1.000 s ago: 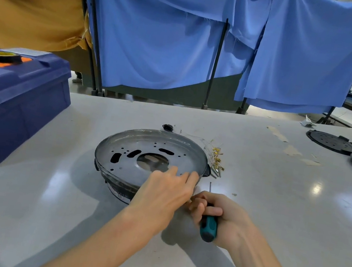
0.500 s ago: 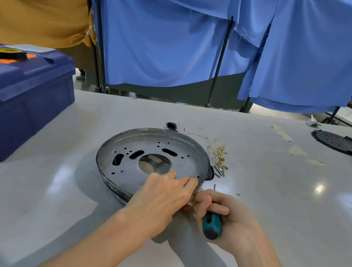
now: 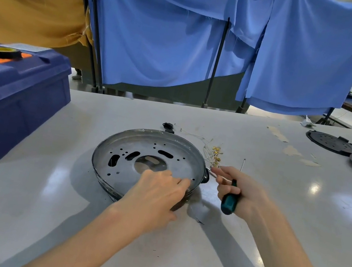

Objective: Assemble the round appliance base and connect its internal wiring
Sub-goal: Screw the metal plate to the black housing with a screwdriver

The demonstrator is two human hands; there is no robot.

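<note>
Nearest the observer, the left hand (image 3: pixel 156 190) lies across the near right rim of the round appliance base (image 3: pixel 180 157). Its fingers are nearly straight and press on the metal. It holds nothing and appears to be steadying the part. Just to its right, the right hand (image 3: pixel 246 196) is wrapped round the teal handle of a screwdriver (image 3: pixel 229 203), with the shaft pointing up and away. Its forefinger and thumb reach toward the black tab on the base's right side. Something small and pale sits at those fingertips, but whether it is a screw or a wire end cannot be told.

The base stands on the bench (image 3: pixel 42 204) in the middle of the work area, dished side up. Its perforated metal plate is seated inside the dark outer ring. The central opening and slots show nothing threaded through them.

Just beyond the base on its far right, a bundle of white wires with brass terminals (image 3: pixel 214 153) lies loose on the bench, not joined to the base as far as can be seen. A small black connector (image 3: pixel 168 127) sits by the far rim. Well apart at the far right, two black round covers (image 3: pixel 331 143) lie unfitted. A blue toolbox (image 3: pixel 12 101) stands at the far left.

Assessment: early stage. The plate is placed and fastening is apparently in hand, with wiring and covers outstanding
</note>
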